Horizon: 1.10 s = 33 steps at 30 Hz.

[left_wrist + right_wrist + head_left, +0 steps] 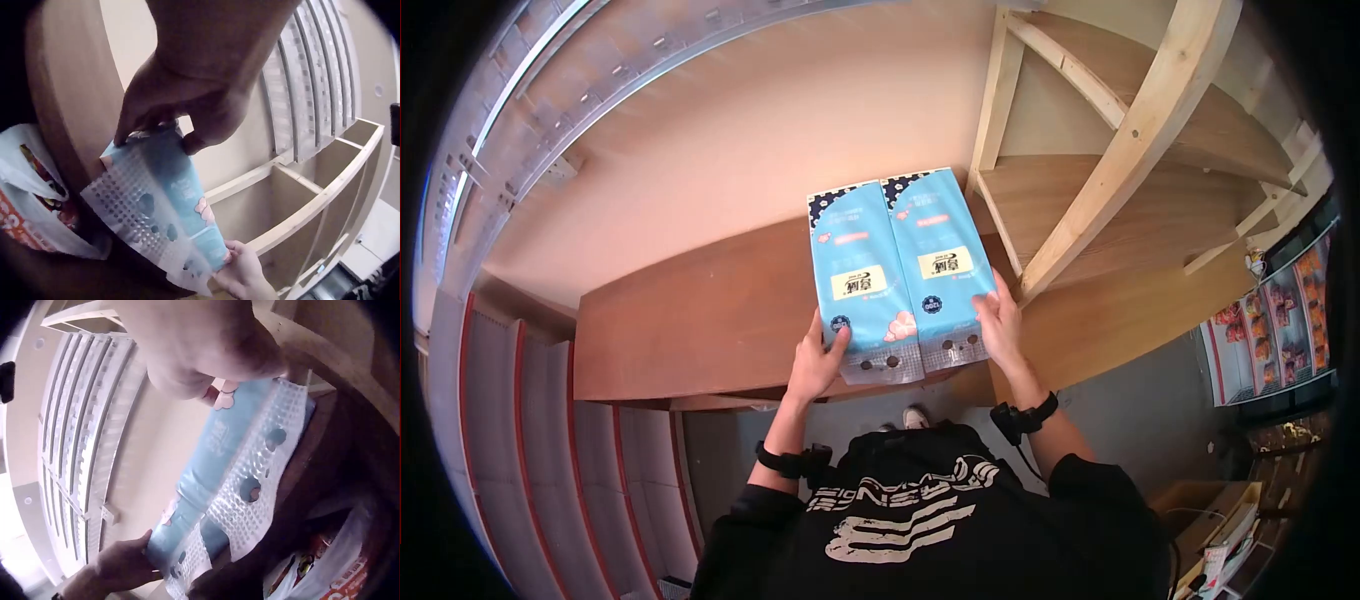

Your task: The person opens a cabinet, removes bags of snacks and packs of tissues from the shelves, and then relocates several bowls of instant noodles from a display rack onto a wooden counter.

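Two light-blue tissue packs lie side by side, held over the brown tabletop. The left tissue pack (pixel 855 270) and the right tissue pack (pixel 940 265) have dark patterned far corners, white labels and clear dotted plastic ends with holes toward the body. My left hand (pixel 815 358) grips the left pack's outer side near its close end, thumb on top. My right hand (pixel 1000 328) holds the outer side of the right pack, thumb over its face. In the left wrist view, the dotted plastic end (pixel 147 212) hangs down below the hand.
The brown tabletop (pixel 690 310) stands against a pale wall. Wooden shelving (pixel 1090 210) rises at the right, and grey shelves with red edges (pixel 550 430) stand at the left. A white plastic bag (pixel 37 187) with printed contents shows below the table edge.
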Available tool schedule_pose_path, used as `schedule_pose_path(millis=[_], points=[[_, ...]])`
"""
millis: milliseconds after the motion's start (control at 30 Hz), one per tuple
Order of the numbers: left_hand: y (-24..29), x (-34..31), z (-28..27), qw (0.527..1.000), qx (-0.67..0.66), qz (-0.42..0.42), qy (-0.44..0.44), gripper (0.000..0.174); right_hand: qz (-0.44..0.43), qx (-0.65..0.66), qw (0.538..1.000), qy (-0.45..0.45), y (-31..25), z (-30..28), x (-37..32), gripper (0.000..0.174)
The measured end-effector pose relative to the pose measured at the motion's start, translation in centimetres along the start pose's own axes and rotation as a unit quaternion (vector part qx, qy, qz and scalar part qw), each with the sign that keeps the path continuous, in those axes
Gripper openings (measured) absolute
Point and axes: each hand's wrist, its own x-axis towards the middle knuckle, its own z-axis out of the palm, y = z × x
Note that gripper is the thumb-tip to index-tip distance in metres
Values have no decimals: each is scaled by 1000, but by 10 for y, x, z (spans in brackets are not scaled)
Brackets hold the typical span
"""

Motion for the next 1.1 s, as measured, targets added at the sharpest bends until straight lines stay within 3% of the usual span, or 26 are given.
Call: schedule_pose_path(millis=[67, 133, 233, 333, 400, 533, 667, 733, 800, 867, 933, 1000, 1067, 1100], points=[[-8, -1, 6, 997, -27, 59, 28, 57, -45, -47, 996, 64, 5, 9, -3, 54], [-8, -4, -1, 998, -52, 37, 17, 61, -17, -80, 995, 62, 1, 14, 0, 54], [-7, -9, 2, 996, -36, 79, 31, 71, -34, -115, 990, 69, 1, 14, 6, 54], [-13, -17, 1, 998, -66, 16, 10, 73, -27, -57, 996, 58, 2, 15, 4, 53], [-21, -16, 11, 997, -50, 25, 60, 75, -17, -88, 995, 32, -1, 13, 4, 52], [-22, -21, 37, 980, -61, 32, 184, 69, -12, -183, 983, 31, 3, 8, 5, 51], [-39, -16, 47, 962, -56, 87, 254, 57, -40, -151, 988, 8, 14, 9, 7, 48], [-25, -15, 34, 973, -142, -8, 181, 47, -25, -146, 989, 15, 12, 6, 7, 47], [-14, -13, 27, 983, -80, -49, 159, 43, -22, -190, 981, -12, 8, 0, 10, 51], [-31, -5, 41, 976, -24, -10, 215, 44, -11, -155, 988, -25, 21, -6, 17, 50], [-32, -7, 45, 977, -16, 0, 211, 46, -9, -85, 992, -95, 20, -15, 16, 56], [-33, -12, 39, 985, -56, -55, 151, 45, -29, -107, 991, -81, 22, -25, 7, 60], [-57, -15, 41, 973, -131, 1, 188, 44, -28, -159, 984, -78, 29, -43, -13, 63], [-44, -30, 42, 965, -118, 32, 234, 44, -75, -113, 987, -89, 19, -55, -40, 62]])
